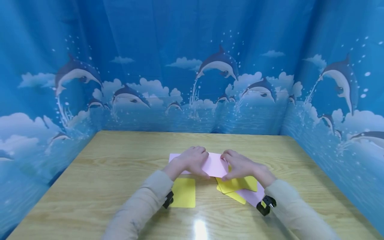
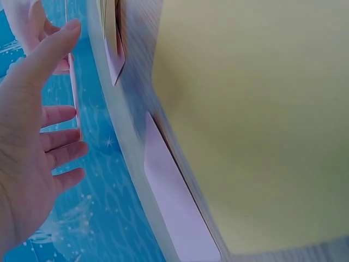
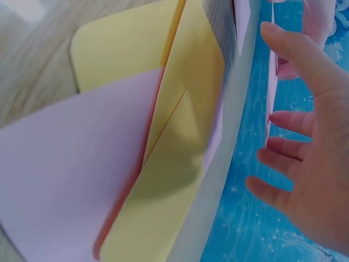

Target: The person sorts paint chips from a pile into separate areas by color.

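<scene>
A pale pink card point(image 1: 214, 165) is raised between both hands, over the middle of the table. My left hand point(image 1: 195, 161) holds its left side, thumb toward me and fingers at the far edge. On the right side, my right hand point(image 1: 238, 165) grips it the same way. Both wrist views show this card nearly edge-on, a thin pink strip point(image 2: 73, 93) by the fingertips. Another pink card point(image 1: 174, 156) lies partly hidden beneath the left hand. Below the right hand is a loose pile of yellow cards point(image 1: 243, 183) and a lilac-pink card point(image 1: 253, 197).
A single yellow card point(image 1: 184, 193) lies flat on the wooden table point(image 1: 135, 150), beside the left wrist. Blue dolphin-print curtains point(image 1: 168, 43) enclose the back and sides of the table. Black wrist straps point(image 1: 264, 208) show under the sleeves.
</scene>
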### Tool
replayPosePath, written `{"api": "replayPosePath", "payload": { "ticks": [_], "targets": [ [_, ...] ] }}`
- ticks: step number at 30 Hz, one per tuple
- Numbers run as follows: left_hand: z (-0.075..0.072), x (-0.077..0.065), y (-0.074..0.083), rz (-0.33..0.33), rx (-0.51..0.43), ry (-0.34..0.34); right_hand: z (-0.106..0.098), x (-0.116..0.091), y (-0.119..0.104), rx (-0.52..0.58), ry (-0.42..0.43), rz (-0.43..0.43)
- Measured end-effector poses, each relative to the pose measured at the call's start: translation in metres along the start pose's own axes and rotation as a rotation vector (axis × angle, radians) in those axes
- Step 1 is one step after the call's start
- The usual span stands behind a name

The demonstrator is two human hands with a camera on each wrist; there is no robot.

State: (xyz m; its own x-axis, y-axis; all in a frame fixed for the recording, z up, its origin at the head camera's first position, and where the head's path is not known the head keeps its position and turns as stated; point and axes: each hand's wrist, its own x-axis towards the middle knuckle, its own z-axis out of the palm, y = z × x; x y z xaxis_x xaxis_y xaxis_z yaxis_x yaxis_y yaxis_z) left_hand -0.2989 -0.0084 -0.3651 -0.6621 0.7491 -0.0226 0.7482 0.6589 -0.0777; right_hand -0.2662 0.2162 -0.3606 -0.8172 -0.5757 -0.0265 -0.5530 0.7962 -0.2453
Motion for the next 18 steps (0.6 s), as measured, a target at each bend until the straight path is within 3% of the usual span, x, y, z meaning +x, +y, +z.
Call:
{"api": "replayPosePath", "payload": {
  "ticks": [18],
  "targets": [
    [0.009, -0.032, -0.034, -0.079, -0.040, 0.017, 0.007, 0.039, -0.029, -0.007, 0.020, -0.076]
  ]
}}
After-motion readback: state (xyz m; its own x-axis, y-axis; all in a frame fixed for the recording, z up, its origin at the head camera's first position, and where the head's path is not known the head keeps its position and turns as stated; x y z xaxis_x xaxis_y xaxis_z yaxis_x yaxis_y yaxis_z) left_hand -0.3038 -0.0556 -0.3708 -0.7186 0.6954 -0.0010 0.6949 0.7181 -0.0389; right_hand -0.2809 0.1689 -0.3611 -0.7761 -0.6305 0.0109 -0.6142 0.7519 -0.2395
